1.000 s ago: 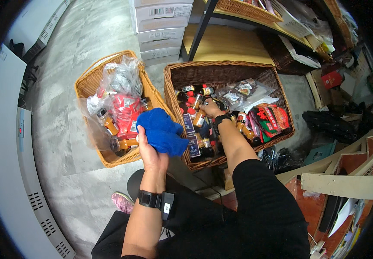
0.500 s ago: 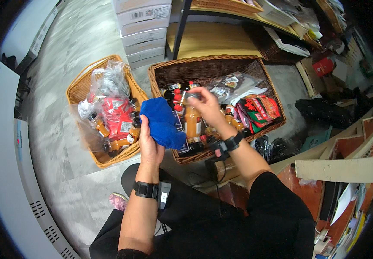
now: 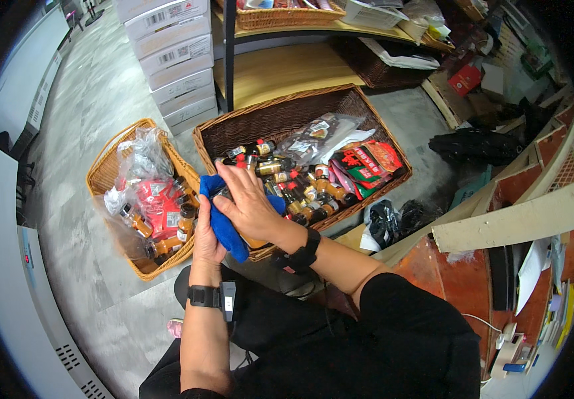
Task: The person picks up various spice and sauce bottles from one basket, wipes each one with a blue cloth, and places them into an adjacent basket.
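A blue cloth [image 3: 232, 234] is bunched in my left hand [image 3: 206, 238], whose fingers are wrapped round its near side. My right hand [image 3: 250, 199] presses on the cloth from the right, with a bottle held between both hands. Only the bottle's top [image 3: 223, 192] shows plainly near the right thumb; most of it is covered by fingers and cloth. Both hands are over the left end of a dark brown wicker basket [image 3: 293, 110]. In it lie several dark-capped bottles [image 3: 298, 189], a clear plastic packet [image 3: 320, 136] and red-and-green packets [image 3: 370, 166].
A lighter wicker basket [image 3: 101, 174] at left holds orange-filled bottles [image 3: 186, 223], clear wrapping and a red packet [image 3: 159, 198]. White boxes [image 3: 174, 56] are stacked behind, beside a wooden shelf [image 3: 287, 70]. At right are black plastic bags [image 3: 383, 223] and a curved wooden counter [image 3: 500, 219].
My right hand has brought the bottle leftward from above the dark basket to the cloth. The cloth is now folded against it between both hands. The view has shifted right.
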`<state>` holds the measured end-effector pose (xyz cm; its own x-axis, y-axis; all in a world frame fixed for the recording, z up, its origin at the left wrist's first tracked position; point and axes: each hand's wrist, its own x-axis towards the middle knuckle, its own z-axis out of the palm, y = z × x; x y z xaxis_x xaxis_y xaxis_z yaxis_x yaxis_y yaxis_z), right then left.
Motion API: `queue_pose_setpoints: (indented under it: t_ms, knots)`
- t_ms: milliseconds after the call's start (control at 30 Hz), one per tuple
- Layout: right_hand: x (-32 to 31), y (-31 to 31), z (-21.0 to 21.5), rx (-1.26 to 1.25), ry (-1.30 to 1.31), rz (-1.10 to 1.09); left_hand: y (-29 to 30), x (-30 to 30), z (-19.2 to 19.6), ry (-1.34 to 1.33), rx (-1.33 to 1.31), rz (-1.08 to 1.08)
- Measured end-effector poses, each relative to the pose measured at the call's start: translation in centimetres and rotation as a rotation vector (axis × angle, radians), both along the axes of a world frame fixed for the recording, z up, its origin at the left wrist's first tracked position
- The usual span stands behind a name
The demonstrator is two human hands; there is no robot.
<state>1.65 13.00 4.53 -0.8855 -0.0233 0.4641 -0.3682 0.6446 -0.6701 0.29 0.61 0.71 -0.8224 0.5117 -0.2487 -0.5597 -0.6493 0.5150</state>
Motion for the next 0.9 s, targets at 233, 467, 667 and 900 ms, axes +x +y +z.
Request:
queue_pose_setpoints:
  t_ms: [233, 467, 667, 900]
  knots:
    - [0.4, 1.5, -1.6, -0.045, -0.103, 0.12, 0.8, -0.3, -0.2, -0.01, -0.047, 0.204]
    - [4.3, 0.8, -2.8, -0.253, -0.316, 0.151, -0.2, -1.0, -0.5, -0.011, 0.042, 0.217]
    - [3.8, 2.5, -2.9, -0.278, -0.478, 0.199, -0.4, -0.8, -0.7, -0.029, -0.053, 0.303]
    - [4.7, 3.4, -0.4, 0.013, -0.405, 0.112, 0.2, -0.6, 0.5, 0.29, -0.269, 0.288]
